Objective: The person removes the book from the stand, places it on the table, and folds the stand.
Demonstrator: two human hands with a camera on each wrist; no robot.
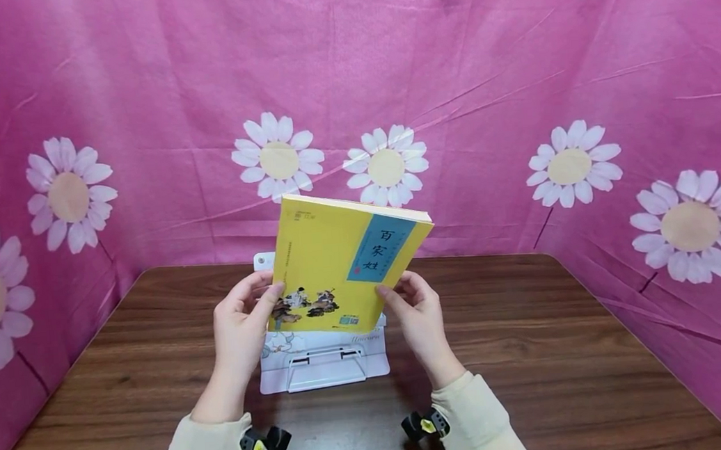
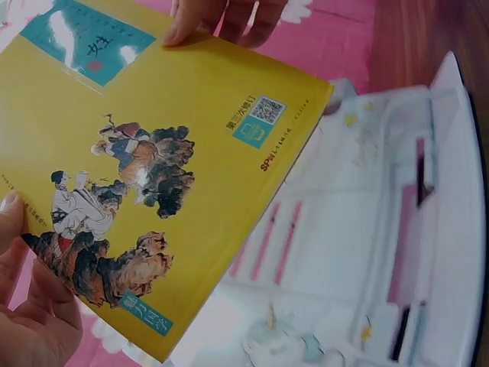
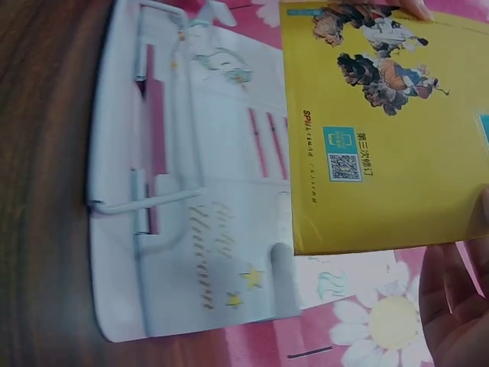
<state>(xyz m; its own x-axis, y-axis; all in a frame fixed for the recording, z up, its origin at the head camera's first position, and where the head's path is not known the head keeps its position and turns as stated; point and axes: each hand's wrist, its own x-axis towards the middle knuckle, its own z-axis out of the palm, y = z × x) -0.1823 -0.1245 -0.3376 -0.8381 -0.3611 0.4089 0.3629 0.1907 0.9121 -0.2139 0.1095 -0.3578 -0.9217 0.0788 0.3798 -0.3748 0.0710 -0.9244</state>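
A yellow paperback book (image 1: 331,255) with a blue title panel is held up, tilted, its front cover facing the head camera. My left hand (image 1: 242,324) grips its left edge, thumb on the cover and fingers behind. On the opposite edge my right hand (image 1: 418,315) pinches the book the same way. Behind and below the book stands a white book stand (image 1: 324,367) printed with a unicorn, its wire ledge at the front. Much of the stand's back panel is hidden by the book in the head view; the right wrist view shows its lettering and gold stars.
The stand rests on a dark wood-grain table (image 1: 533,352). A pink cloth (image 1: 449,58) with large white daisies hangs behind and along both sides of the table. Small black wrist cameras (image 1: 265,443) sit at both cream sleeves.
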